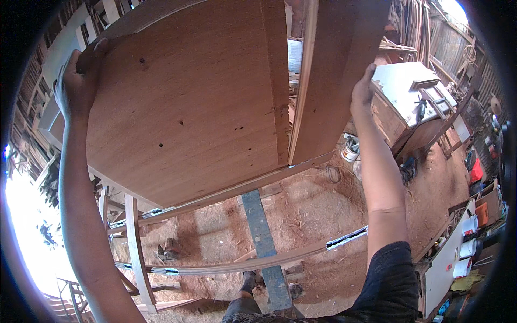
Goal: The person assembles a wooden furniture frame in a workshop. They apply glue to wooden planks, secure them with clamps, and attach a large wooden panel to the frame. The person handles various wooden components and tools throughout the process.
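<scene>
A large brown wooden panel (188,113) with several dark knots or holes stands tilted before me. My left hand (78,83) is closed around its upper left edge. To its right, past a narrow gap, is a narrower brown panel (336,75) with a pale edge. My right hand (362,94) is closed on that panel's right edge, thumb up; the other fingers are hidden behind it. Whether the two panels are joined cannot be seen. Their lower edges are at a long wooden rail (215,195), and a second rail (242,264) runs nearer to me.
A dark plank (261,231) crosses beneath the rails. At left stands an upright wooden piece (137,247). A white-topped cabinet (404,86) carries tools at right, near a bucket (351,149). White tubs (467,247) stand lower right. Shavings litter the dirt floor (318,204).
</scene>
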